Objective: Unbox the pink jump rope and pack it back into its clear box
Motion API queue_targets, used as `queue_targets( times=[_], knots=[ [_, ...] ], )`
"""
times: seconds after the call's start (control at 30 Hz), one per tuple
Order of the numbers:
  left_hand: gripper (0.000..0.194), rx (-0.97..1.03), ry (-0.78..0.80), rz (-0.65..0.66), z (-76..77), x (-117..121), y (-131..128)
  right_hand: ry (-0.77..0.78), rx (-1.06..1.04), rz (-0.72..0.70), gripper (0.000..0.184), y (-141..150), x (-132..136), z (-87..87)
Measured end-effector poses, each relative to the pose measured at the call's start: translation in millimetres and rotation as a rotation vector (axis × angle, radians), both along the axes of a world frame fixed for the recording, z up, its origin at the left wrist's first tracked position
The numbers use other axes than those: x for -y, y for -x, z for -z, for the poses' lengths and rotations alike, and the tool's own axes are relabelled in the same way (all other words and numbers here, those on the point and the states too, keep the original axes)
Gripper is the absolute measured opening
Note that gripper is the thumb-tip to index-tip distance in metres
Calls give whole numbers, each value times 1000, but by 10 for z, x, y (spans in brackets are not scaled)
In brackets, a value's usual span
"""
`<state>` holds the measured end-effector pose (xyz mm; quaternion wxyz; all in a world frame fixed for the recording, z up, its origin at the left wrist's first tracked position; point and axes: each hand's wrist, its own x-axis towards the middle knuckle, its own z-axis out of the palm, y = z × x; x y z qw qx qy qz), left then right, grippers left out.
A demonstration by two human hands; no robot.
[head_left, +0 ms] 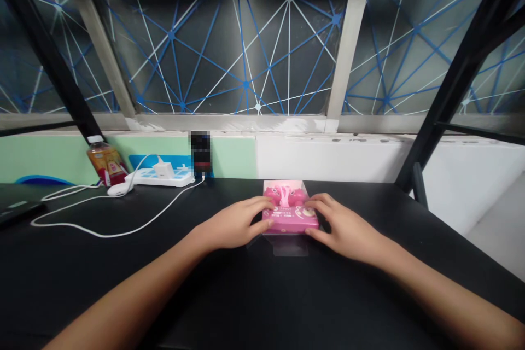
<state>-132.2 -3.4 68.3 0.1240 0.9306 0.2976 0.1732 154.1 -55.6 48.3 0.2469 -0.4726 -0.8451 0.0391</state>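
A pink printed box (290, 221) lies on the black desk, with a pink toy-like item (284, 195) showing in its upper half; I cannot make out its kind. Clear plastic surrounds the box, and a transparent flap (290, 247) sticks out at its near edge. My left hand (238, 223) holds the box's left side, fingers on top and thumb at the near left corner. On the opposite side, my right hand (342, 227) grips the right edge, its fingers over the top and its thumb by the near right corner.
The black desk (254, 295) runs up to a wall below windows. At the back left stand a drink bottle (105, 159), a white power strip (176, 178) with a charger (163, 169), and a blurred dark device (202, 153). A white cable (135, 228) loops across the left side.
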Motion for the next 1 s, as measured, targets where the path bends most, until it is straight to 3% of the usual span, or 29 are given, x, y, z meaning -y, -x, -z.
queue_targets(
  times=[0.1, 0.23, 0.4, 0.57, 0.67, 0.8, 0.9, 1.0],
  knots=[
    [46, -4, -24, -13, 22, 6, 5, 43, -66, 43, 39, 5, -41, 58],
    [34, -24, -87, -125, 35, 19, -27, 149, -185, 48, 36, 18, -64, 86],
    [25, -38, 168, -140, -15, 32, -21, 374, -278, -27, 35, -4, -30, 37],
    [44, -29, 358, -2, -87, 7, 70, 557, -322, -165, 53, -90, -23, -13],
    [38, -35, 268, -35, -74, 0, 62, 437, -216, -138, 50, -96, -37, -12],
    [25, -60, 91, -103, -13, 6, -3, 21, 53, 32, 33, -22, -29, 28],
    [25, -89, 55, -110, 7, 6, -28, -167, 123, 13, 31, 26, -14, 64],
    [24, -112, 57, -111, -11, 6, -27, -225, 137, -75, 26, 57, -9, 82]
  ],
)
